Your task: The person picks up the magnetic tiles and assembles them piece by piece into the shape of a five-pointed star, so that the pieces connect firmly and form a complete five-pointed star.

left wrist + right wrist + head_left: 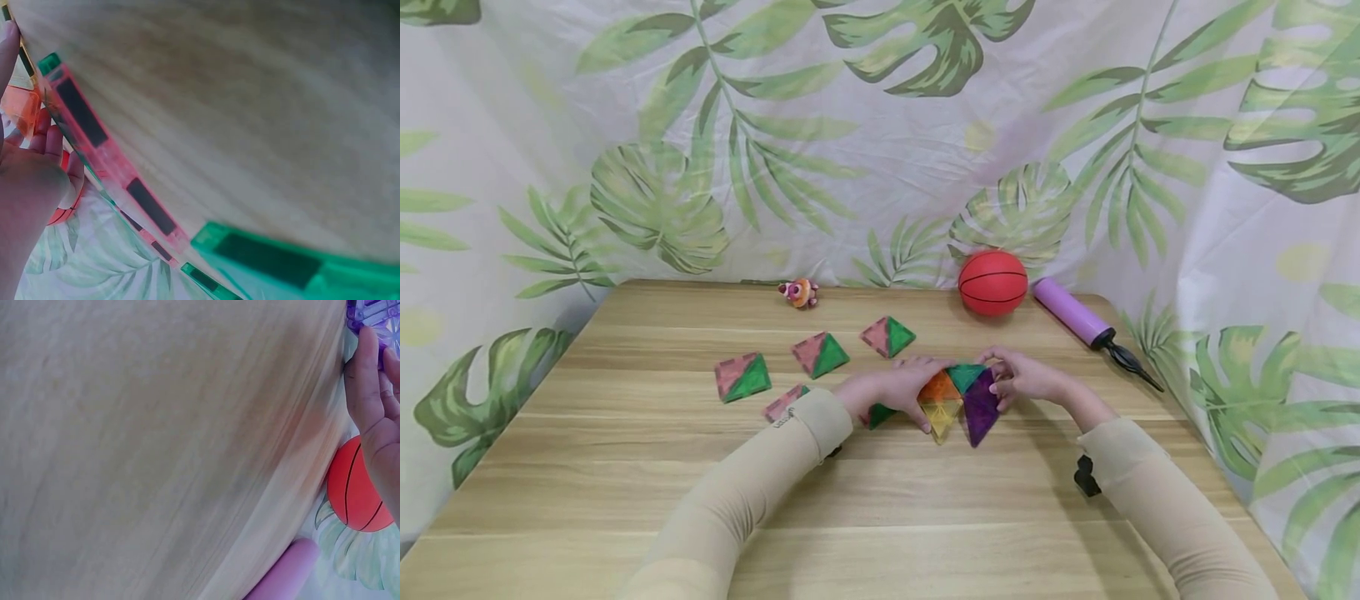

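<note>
My left hand (901,388) spans an orange triangular magnetic tile (938,388) and a yellow one (940,417), its thumb at the yellow tile's near edge and its fingers around the far side of the orange. Joined at their right are a teal triangle (966,375) and purple tiles (981,407). My right hand (1018,377) pinches the purple ones at their right edge; its fingertips meet the purple tile (369,314) in the right wrist view. Under my left wrist, a green tile (880,415) is partly hidden.
Pink-and-green tile squares lie to the left (743,377), one partly behind the left sleeve (820,421). At the back sit a small toy figure (800,292) and a red ball (992,283). A purple hand pump (1071,312) lies at the right edge.
</note>
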A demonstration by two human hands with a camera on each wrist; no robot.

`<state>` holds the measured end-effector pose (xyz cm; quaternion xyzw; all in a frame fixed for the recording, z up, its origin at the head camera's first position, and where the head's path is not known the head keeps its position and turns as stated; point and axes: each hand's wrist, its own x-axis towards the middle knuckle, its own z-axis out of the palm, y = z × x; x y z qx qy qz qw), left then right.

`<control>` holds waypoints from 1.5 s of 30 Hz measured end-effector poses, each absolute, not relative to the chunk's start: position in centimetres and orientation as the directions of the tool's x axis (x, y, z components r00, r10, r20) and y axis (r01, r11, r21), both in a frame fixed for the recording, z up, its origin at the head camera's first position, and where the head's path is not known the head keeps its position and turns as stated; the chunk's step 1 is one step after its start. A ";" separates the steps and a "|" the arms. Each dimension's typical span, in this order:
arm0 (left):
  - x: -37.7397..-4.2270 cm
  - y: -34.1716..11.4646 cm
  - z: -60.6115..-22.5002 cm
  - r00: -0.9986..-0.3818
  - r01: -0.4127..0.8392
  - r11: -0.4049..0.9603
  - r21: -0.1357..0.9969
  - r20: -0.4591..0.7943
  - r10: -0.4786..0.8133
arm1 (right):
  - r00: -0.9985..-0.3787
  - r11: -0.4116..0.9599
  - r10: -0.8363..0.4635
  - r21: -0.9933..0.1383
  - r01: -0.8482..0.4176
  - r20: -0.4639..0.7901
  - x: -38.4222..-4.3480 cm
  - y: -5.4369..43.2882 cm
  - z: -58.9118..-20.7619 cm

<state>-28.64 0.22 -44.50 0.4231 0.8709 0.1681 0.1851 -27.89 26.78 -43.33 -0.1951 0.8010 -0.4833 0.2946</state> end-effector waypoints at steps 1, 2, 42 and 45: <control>-28.6 0.2 -44.5 -0.571 0.681 0.582 0.445 -0.174 0.802 | -0.754 0.466 -0.591 -0.884 -0.029 -0.287 -27.9 26.8 -43.3; -28.7 0.2 -44.6 -0.569 0.689 0.578 0.437 -0.168 0.805 | -0.757 0.475 -0.585 -0.880 -0.029 -0.291 -27.8 26.7 -43.3; -29.2 -0.5 -43.8 -0.577 0.717 0.608 0.340 -0.201 0.792 | -0.803 0.649 -0.512 -0.750 -0.129 -0.305 -28.1 26.1 -43.8; -29.2 -0.6 -43.9 -0.575 0.717 0.607 0.343 -0.202 0.793 | -0.800 0.643 -0.539 -0.742 -0.190 -0.262 -28.3 26.2 -43.8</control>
